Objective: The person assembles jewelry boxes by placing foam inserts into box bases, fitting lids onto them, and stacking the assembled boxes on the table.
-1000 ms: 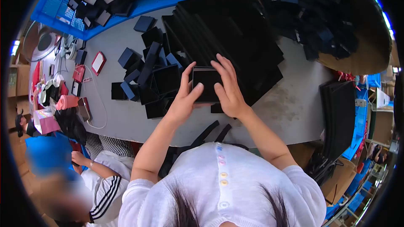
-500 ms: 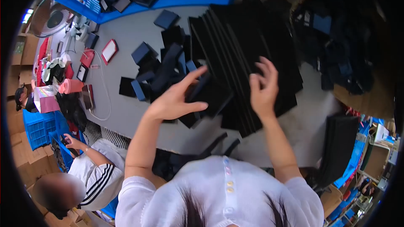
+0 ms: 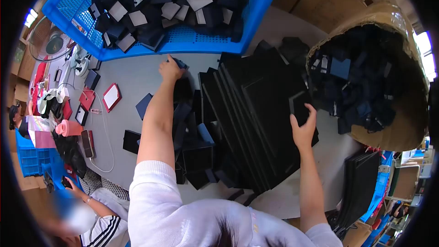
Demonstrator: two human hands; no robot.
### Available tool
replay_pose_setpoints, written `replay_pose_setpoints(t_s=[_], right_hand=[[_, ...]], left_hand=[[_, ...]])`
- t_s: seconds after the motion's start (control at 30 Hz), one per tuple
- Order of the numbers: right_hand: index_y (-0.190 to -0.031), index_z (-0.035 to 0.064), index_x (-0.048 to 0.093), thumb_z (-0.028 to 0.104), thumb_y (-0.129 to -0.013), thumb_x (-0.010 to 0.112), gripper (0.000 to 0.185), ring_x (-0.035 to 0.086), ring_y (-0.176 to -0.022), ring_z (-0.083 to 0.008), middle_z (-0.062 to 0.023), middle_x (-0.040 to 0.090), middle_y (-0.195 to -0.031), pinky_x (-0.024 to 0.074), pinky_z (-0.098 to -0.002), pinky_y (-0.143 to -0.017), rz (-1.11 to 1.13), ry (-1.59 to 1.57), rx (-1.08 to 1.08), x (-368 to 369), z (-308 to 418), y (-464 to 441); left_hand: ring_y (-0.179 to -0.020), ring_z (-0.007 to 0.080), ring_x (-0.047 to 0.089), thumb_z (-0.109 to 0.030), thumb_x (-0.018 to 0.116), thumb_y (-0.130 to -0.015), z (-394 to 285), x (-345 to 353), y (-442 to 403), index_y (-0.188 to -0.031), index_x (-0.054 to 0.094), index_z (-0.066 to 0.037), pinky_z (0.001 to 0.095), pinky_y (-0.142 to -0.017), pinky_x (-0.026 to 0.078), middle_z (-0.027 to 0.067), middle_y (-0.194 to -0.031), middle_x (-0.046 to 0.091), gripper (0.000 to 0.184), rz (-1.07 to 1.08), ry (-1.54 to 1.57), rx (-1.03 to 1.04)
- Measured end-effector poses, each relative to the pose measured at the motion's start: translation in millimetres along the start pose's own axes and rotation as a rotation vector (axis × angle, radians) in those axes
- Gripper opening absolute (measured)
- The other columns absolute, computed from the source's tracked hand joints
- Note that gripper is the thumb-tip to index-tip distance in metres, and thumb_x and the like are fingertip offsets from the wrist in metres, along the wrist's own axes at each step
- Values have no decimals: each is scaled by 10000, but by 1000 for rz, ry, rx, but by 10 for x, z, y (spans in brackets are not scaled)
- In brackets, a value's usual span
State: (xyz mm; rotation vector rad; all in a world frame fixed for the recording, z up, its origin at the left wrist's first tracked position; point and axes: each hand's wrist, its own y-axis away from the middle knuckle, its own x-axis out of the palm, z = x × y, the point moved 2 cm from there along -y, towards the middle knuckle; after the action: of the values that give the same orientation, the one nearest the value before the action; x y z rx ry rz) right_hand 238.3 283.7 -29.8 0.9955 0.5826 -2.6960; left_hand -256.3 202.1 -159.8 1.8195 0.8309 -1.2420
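My left hand is stretched to the far side of the table, its fingers closed on a small dark blue box, partly hidden by the hand. My right hand has its thumb and fingers around the near end of a small black box piece, over the stack of large black sheets. Between my arms lies a loose heap of black and dark blue box parts. Another blue box sits just left of my left forearm.
A blue plastic crate full of small boxes stands at the back. On the right, a cardboard carton holds more dark boxes. Phones, a pink bottle and a white cable lie at left. A person sits at lower left.
My left hand has moved from the heap to the far blue box. My right hand has shifted slightly right and down, now around a black box piece. The camera view has tilted up.
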Motion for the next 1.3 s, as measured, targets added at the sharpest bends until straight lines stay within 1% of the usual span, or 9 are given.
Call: replay_pose_setpoints(t_s=[0.13,0.23,0.53,0.63,0.8,0.97,1.1,1.13,1.3], right_hand=[[-1296,0,445,97,-750,650,591,440,-1261,-303,-168,457,-1351,299,-395,-1086,23,-227,9,-283,23,265],[-1281,-10,454,110,-691,657,636,430,-1274,-315,-188,437,-1372,306,-405,-1088,74,-340,-117,-169,399,313],[-1195,107,554,261,-715,691,522,227,-1391,-416,-174,343,-1456,199,-547,-1130,596,-225,-760,287,1735,620],[-1234,120,562,255,-829,613,430,167,-1428,-398,-148,281,-1520,156,-564,-1138,624,-97,-709,198,1641,773],[-1223,2,543,-13,-833,510,391,360,-1363,-365,-166,440,-1435,261,-508,-1114,246,-68,-572,64,1543,1084],[-1258,12,504,40,-827,551,434,362,-1361,-360,-177,455,-1408,243,-501,-1131,388,-466,-420,138,1412,1286],[-1176,24,564,89,-812,579,370,559,-1130,-346,-170,602,-1180,410,-432,-1021,-14,-192,-153,-230,731,712],[-1134,18,572,107,-805,616,344,573,-1028,-349,-175,609,-1110,467,-422,-907,-178,15,-171,-234,317,480],[-1175,31,578,523,-767,697,650,585,-1105,-311,-182,618,-1158,472,-407,-921,200,302,345,-139,-647,-41]], left_hand=[[-1183,359,498,-99,751,-614,258,-335,133,-1492,217,-124,425,-1004,418,229,-1298,474,1028,-288,648,385],[-1166,249,481,81,686,-588,236,-897,1232,-1478,203,-148,364,-953,449,139,-1267,441,1038,275,1270,565],[-1259,255,465,99,742,-570,-32,-962,3194,-1530,-9,-250,397,-952,501,90,-1426,343,1267,679,1287,845],[-1273,318,458,-161,799,-722,-172,-1040,3670,-1518,51,-288,513,-900,537,95,-1453,310,1099,1047,1841,356],[-1230,232,487,93,594,-795,-196,-965,3797,-1521,100,-247,379,-970,478,88,-1360,423,942,834,1731,448],[-1161,311,545,102,616,-736,-105,-956,3776,-1477,268,-260,492,-822,570,121,-1325,452,895,684,1472,123],[-1351,301,350,57,732,-700,563,-1289,3273,-1490,255,-82,400,-1074,352,149,-1444,376,933,374,1037,366],[-1367,326,322,-47,757,-737,520,-1485,3260,-1491,248,-79,422,-1106,301,169,-1453,371,910,-152,617,633],[-1358,380,331,-201,720,-820,-498,-1426,3283,-1422,391,-85,513,-1104,281,197,-1442,384,696,-155,299,1061]])
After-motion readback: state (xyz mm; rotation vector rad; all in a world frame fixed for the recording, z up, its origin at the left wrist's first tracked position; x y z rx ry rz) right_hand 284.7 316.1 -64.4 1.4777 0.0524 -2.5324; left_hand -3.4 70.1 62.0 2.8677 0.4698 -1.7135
